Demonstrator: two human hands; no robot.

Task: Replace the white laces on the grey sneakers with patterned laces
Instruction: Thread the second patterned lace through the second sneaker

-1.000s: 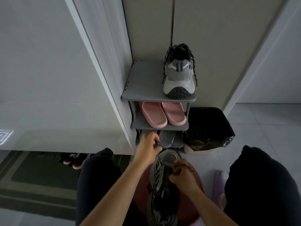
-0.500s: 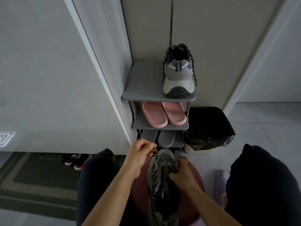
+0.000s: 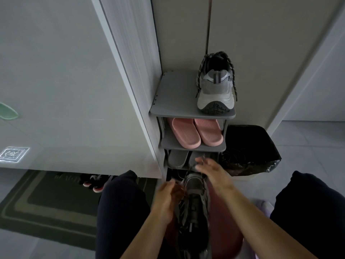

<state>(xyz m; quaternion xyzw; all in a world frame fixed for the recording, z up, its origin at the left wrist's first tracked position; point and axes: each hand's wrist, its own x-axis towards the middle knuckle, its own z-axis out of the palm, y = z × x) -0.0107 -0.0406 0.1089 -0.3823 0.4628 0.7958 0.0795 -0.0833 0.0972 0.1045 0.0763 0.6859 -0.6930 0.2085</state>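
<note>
A grey sneaker (image 3: 195,208) lies toe away from me on a dark red stool (image 3: 225,230) between my knees. My left hand (image 3: 167,198) is blurred at the shoe's left side, its fingers curled round a lace (image 3: 180,206) by the eyelets. My right hand (image 3: 213,173) reaches out past the toe and pinches a thin lace end at its fingertips. The second grey sneaker (image 3: 215,90), heel toward me, stands on the top shelf with dark speckled patterned laces (image 3: 233,79) hanging down its sides.
A grey shoe rack (image 3: 175,94) stands against the wall, holding pink slippers (image 3: 196,133) and grey slippers (image 3: 177,158) lower down. A black bag (image 3: 250,152) sits to its right. A dark mat (image 3: 46,200) and small shoes (image 3: 91,181) lie to the left.
My right hand has left the shoe's tongue and moved forward past the toe with a lace. My left hand has dropped back from the toe to the shoe's left side.
</note>
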